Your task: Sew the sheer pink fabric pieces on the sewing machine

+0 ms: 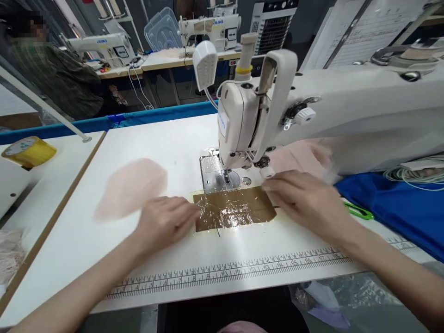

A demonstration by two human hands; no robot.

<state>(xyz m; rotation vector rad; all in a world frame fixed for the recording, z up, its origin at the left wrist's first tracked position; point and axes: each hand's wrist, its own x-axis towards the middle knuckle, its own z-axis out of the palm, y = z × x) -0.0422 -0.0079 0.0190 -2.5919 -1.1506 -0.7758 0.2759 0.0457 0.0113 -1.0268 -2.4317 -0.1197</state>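
Note:
My left hand is at the left end of a shiny brown tape patch on the white sewing table. Its fingers are bent and close together; what they hold, if anything, is hidden. Behind that hand lies a thin pale pink fabric piece, blurred. At the patch's right end my right hand is closed, thumb and fingers pinching the near edge of another pink fabric piece. The sewing machine stands above, its needle and presser foot over the metal plate between my hands.
A printed ruler runs along the table's front edge. Green snips and blue cloth lie right; a yellow tape roll sits far left. Beyond are a seated person and two other sewing machines.

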